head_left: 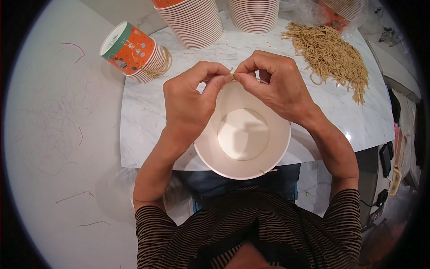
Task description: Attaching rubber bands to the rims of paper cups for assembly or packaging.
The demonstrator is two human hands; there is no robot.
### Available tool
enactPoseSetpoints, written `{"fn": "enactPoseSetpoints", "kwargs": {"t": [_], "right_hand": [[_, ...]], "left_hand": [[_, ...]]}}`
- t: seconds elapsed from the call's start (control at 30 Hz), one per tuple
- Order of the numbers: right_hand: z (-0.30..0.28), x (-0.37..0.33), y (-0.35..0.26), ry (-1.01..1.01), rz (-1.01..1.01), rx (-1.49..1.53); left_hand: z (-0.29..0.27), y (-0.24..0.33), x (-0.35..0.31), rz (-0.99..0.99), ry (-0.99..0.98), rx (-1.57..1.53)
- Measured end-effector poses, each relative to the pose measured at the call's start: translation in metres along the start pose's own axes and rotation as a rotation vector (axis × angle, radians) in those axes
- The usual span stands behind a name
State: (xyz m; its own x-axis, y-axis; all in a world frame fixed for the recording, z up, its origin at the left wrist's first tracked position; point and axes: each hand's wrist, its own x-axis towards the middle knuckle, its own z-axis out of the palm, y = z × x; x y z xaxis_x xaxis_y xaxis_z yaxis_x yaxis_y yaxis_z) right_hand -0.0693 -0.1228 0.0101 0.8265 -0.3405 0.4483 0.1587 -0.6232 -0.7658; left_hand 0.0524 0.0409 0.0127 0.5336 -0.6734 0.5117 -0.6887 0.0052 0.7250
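From my remote seat, the nearest thing is the wearer's knit shirt (286, 219), dark with thin tan stripes, both bare forearms reaching up from its sleeves. Just beyond, the white paper bucket (278, 139) sits mouth-up at the table's near edge, its rim jutting past it. I look straight into it: smooth flaring wall, rolled round lip, flat disc of a base partly in shadow. A short cord end (269, 171) pokes out across the near lip.

At the bucket's far rim, I see the left hand (190, 92) and right hand (277, 78) nearly meeting, thumb and forefinger of each pinched narrow on a thin tan cord (232, 75) (whether it is knotted there, I can't tell).

Under all this spreads a glossy tabletop (143, 116), grey-veined like marble, flecked with orange-red specks. Farther off to the right lies a shaggy heap of tan cords (333, 56), limp and tangled like noodles. To the left, a short upside-down nest of orange-and-green printed buckets (134, 50) leans over, loops of cord (164, 63) draped about its stacked rims. At the back I find a tall ribbed stack (193, 24), a second stack (254, 15) and crinkled clear plastic (304, 11).
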Motion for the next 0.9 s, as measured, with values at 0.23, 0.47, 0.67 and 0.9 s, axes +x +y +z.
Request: {"fn": "enactPoseSetpoints", "kwargs": {"t": [0.23,0.47,0.67,0.9], "right_hand": [[-0.001,-0.001,-0.001,-0.046,0.026,0.028],[-0.002,0.0,-0.002,-0.065,0.049,0.039],[-0.005,0.0,-0.005,-0.113,0.004,-0.021],[-0.012,0.0,0.005,-0.149,-0.066,0.058]], "left_hand": [[0.0,0.0,0.0,0.273,0.016,0.314],[-0.009,-0.002,0.007,-0.034,-0.16,0.046],[-0.028,-0.007,0.023,-0.425,-0.548,-0.302],[-0.025,-0.012,0.022,-0.507,-0.581,-0.512]]}}
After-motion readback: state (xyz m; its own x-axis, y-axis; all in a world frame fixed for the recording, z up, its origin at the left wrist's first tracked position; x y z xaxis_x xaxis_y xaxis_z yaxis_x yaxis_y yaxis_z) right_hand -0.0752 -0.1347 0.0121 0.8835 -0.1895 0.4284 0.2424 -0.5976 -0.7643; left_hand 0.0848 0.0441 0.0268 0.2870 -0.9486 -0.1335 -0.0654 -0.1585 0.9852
